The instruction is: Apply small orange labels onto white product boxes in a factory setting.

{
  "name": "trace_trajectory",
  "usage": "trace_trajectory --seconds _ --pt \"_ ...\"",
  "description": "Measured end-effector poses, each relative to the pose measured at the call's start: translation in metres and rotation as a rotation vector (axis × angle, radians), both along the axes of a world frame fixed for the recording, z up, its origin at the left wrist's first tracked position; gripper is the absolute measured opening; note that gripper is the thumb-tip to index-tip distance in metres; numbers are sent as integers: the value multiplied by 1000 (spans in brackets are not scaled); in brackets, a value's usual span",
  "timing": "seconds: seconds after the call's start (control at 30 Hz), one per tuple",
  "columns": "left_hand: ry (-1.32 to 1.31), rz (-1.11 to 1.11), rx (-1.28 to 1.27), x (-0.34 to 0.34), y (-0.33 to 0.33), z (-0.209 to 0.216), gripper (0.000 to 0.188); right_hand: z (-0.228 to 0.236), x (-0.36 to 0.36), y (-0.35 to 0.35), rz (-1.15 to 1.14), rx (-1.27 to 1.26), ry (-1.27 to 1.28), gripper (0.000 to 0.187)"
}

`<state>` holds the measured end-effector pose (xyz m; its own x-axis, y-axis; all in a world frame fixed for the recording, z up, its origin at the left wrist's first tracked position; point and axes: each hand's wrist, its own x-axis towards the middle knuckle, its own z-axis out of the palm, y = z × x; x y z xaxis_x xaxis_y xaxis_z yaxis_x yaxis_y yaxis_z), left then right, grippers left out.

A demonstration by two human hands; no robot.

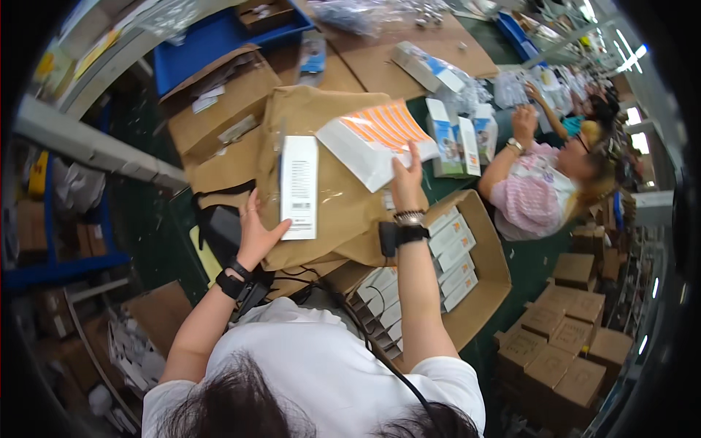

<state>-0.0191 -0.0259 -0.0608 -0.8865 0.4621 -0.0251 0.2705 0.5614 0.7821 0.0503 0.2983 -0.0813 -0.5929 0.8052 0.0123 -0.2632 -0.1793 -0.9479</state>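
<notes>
A narrow white box with printed lines lies on brown wrapping paper in front of me. My left hand is beside it with fingers spread, the thumb tip at the box's lower left corner. To the right, my right hand pinches the near edge of a white sheet of orange-striped stickers. That sheet is bent and tilted above the paper. Both my wrists wear black bands.
An open carton with several white boxes stands at my right. Upright small boxes stand beyond it, near a co-worker in a pink top. A blue tray sits at the far left. Stacked cartons fill the lower right.
</notes>
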Motion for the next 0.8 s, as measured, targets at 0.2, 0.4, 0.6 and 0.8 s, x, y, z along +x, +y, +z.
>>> trace_trajectory --seconds 0.2,0.4,0.6,0.8 --pt "-571 -279 511 9 25 53 58 94 35 -81 165 -46 150 59" --pt "-1250 -259 956 20 70 83 50 110 75 -145 129 97 142 60" --pt "-1244 -214 1042 19 63 98 47 108 105 -160 162 97 94 53" --pt "-664 -292 899 10 41 95 49 119 136 -132 275 72 -343 37"
